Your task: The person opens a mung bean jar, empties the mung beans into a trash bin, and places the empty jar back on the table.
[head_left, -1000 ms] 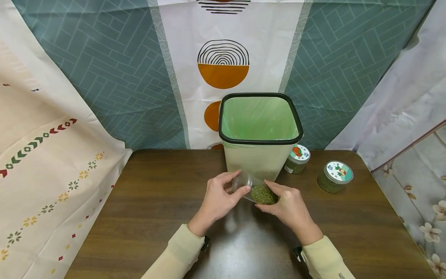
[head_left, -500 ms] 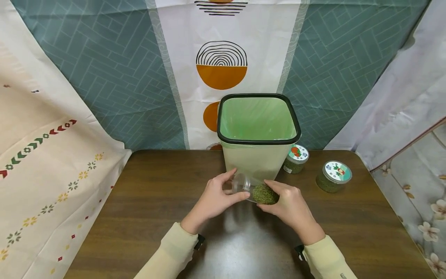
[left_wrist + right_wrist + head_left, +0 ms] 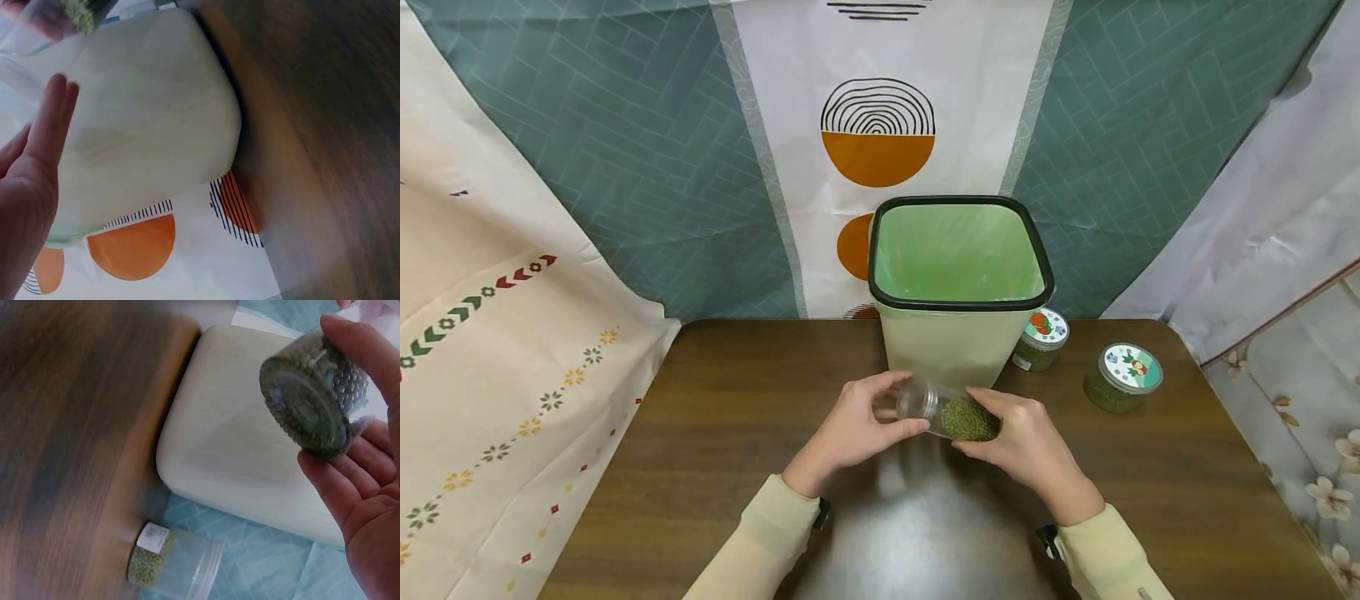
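A clear plastic jar (image 3: 968, 418) lies tipped on its side in the air before the bin, green beans gathered in its base end. My right hand (image 3: 1022, 437) grips that end between thumb and fingers; the right wrist view shows the jar's round base (image 3: 305, 409) and the right hand (image 3: 375, 506) around its wall. At the clear mouth end, my left hand (image 3: 861, 421) curves around the jar, thumb below and forefinger above. Long, nearly straight fingers of the left hand (image 3: 31, 162) show beside the jar's mouth end (image 3: 19, 75) in the left wrist view.
A pale green bin (image 3: 955, 342) with a black rim stands at the back of the brown wooden table (image 3: 737, 458). To its right are two bean jars with printed lids, one close by (image 3: 1043, 337) and one farther right (image 3: 1122, 379). Patterned cloths (image 3: 700, 167) hang behind.
My left hand has shifted slightly left, its thumb sliding down along the jar's mouth end. The right hand keeps its grip, and the jar stays in nearly the same place.
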Action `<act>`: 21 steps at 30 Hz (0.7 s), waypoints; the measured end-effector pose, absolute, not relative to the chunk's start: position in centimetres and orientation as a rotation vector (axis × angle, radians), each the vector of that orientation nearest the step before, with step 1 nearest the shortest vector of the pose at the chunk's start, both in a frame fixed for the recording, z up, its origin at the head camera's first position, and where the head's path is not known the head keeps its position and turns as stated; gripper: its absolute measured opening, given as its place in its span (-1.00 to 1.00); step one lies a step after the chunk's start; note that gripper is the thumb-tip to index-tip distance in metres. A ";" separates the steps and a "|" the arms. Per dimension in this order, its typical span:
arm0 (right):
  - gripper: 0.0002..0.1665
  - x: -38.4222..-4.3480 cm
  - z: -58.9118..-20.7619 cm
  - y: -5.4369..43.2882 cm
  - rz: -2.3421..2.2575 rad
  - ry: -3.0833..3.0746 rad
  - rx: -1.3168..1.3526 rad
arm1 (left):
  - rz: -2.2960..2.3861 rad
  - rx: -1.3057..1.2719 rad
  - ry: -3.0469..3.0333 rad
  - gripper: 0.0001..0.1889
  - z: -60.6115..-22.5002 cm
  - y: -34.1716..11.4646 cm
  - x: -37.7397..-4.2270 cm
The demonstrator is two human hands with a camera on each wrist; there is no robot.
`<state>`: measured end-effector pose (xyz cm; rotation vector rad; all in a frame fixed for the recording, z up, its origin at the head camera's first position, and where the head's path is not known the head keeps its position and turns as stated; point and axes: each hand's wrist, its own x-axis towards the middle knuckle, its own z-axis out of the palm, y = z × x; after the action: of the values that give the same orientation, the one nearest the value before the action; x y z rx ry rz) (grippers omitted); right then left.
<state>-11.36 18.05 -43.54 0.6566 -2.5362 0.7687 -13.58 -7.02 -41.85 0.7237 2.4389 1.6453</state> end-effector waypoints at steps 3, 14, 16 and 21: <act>-0.17 -11.6 -43.5 17.8 0.761 -2.488 0.678 | 1.669 0.762 2.501 -0.35 -41.7 -7.0 -13.5; -0.18 -11.4 -43.8 17.9 0.744 -2.383 0.701 | 1.581 0.853 2.742 -0.40 -41.8 -6.2 -13.3; -0.19 -11.4 -43.9 17.8 0.743 -2.372 0.697 | 1.590 0.809 2.749 -0.40 -41.7 -6.0 -13.4; -0.19 -11.4 -44.1 17.5 0.678 -2.330 0.677 | 1.622 0.532 2.733 -0.37 -41.5 -5.4 -13.5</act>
<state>-11.44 17.47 -44.08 0.6773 -2.3301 0.6781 -13.49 -5.36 -41.52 0.5318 2.7328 1.6225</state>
